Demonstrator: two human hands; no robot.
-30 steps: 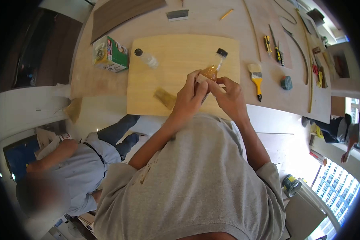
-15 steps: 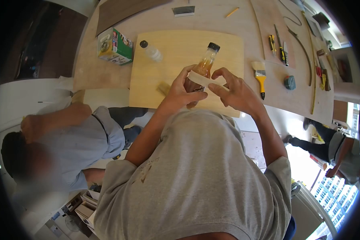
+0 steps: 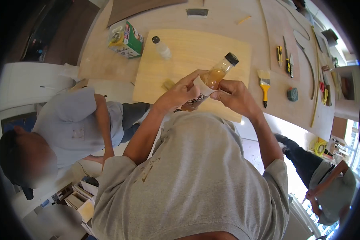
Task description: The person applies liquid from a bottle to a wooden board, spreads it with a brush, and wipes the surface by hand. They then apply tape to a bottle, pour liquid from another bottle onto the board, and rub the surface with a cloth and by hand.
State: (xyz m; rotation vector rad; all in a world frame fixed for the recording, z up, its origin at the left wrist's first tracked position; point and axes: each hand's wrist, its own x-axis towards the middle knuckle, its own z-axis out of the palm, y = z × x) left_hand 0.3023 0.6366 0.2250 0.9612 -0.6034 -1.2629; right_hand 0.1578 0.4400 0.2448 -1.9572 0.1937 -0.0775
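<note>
A clear bottle [image 3: 217, 76] with amber liquid and a black cap is tilted to the upper right, over the near edge of the pale board. My left hand [image 3: 182, 93] is wrapped round its lower body. A whitish band [image 3: 204, 86] circles the bottle, and my right hand [image 3: 235, 96] pinches it at the bottle's right side. Beyond my hands, a small clear bottle [image 3: 162, 50] with a black cap is on the board. A blurred tan block [image 3: 168, 84] sits just left of my left hand.
The pale board [image 3: 196, 42] lies on the wooden table. A green box [image 3: 127, 39] is at the left. To the right are a paintbrush [image 3: 264, 87], a cutter [image 3: 279, 55] and a teal block [image 3: 292, 94]. A person [image 3: 74, 124] is at the left, another [image 3: 328, 180] at the right.
The bottle has tilted further right. My right hand has closed in against the band and bottle. The person on the left has lowered an arm.
</note>
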